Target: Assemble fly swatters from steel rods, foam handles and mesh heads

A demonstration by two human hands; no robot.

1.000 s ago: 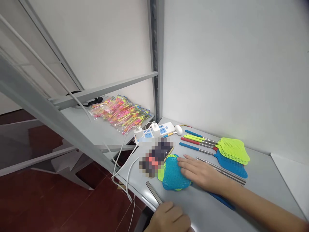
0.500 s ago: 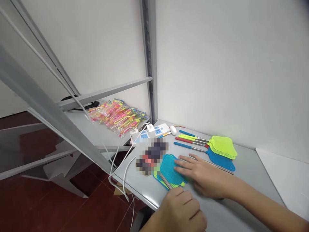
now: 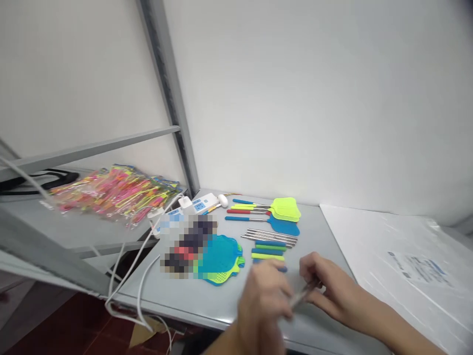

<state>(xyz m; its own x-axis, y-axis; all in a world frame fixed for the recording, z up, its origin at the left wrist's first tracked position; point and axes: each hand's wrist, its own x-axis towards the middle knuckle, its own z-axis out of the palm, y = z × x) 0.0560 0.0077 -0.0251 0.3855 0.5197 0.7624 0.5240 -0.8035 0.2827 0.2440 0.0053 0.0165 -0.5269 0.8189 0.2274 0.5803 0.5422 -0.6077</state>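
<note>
Now holding a metal rod [image 3: 300, 296] over the near part of a gray table [image 3: 207, 300], with left hand [image 3: 262, 291] and right hand [image 3: 332, 283] both clamped on it. Took right hand off the blue swatter head [image 3: 223, 254], at left. Looking more to the right now, showing colored handles [image 3: 268, 251] and more of a white package [image 3: 364, 246]. Cannot read its tiny, blurry print. See also a white wall [image 3: 295, 98] behind and red floor [image 3: 96, 330] near left.

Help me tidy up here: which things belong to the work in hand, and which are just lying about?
Likely part of the work:
rod between left hand and right hand
loose rods
coloured tubes
swatter heads
whole swatters

Likely just lying about:
power strip
white cable
bagged items
pixelated item
</note>
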